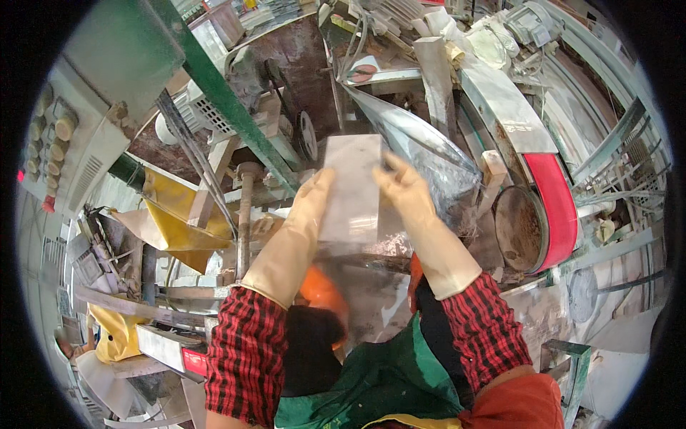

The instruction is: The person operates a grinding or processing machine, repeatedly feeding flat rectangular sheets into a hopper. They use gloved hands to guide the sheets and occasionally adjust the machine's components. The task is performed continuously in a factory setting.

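A smooth, pale grey rectangular slab [351, 182] is held up in front of me, long side pointing away. My left hand [313, 194], in a cream rubber glove, grips its left edge. At the right edge is my right hand [402, 184], gloved the same way, its fingers curled against the slab and slightly blurred. Whatever the fingers do beneath the slab is hidden. Red-and-black striped sleeves [246, 350] cover my forearms above the gloves. Just right of the slab hangs a sheet of clear plastic [425, 146].
To the right, a belt sander's red belt [554, 207] wraps a round wheel [520, 229]. A green beam [221, 89] slants across the left, near a motor [204, 111]. Knobs fill a control panel [57, 136] at far left. Yellow sheeting [179, 222] hangs below it.
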Available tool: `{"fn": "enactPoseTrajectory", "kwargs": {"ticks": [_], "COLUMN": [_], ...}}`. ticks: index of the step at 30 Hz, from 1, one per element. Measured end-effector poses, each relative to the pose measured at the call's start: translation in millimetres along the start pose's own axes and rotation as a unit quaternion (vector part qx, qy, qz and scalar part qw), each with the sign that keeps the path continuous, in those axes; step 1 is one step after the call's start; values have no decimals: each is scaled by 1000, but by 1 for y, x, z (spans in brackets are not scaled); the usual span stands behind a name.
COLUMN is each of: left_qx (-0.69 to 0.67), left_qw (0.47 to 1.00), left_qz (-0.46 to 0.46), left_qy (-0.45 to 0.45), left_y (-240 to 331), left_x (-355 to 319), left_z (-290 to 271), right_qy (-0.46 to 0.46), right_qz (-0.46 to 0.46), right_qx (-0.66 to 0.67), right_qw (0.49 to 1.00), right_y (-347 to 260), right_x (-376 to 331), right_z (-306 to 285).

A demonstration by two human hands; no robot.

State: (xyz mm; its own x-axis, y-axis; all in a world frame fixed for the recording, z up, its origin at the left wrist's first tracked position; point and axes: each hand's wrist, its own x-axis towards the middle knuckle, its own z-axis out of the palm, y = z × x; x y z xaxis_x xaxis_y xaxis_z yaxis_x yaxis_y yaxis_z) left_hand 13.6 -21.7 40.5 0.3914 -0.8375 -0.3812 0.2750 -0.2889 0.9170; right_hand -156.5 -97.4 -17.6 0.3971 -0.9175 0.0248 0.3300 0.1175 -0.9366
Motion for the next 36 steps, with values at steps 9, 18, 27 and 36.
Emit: {"fn": "enactPoseTrajectory", "kwargs": {"ticks": [9,18,27,36], "left_qx": [-29,-51,-120,71], "left_qw": [1000,986,979,980], "left_qz": [7,157,162,-62], "left_qy": [-1,-7,-13,-177], "left_y": [-12,6,-7,7], "left_x": [25,17,41,-25], "left_z": [-29,-37,-57,18], "right_qy": [-187,-250,-260,114], "right_qz": [128,-9,-64,117], "right_qx": [114,-16,-15,111], "right_qw": [967,968,963,980], "right_y": [-21,-57,-49,-44], "right_x": [-29,-53,-57,-29], "right_z": [7,16,22,-4]}}
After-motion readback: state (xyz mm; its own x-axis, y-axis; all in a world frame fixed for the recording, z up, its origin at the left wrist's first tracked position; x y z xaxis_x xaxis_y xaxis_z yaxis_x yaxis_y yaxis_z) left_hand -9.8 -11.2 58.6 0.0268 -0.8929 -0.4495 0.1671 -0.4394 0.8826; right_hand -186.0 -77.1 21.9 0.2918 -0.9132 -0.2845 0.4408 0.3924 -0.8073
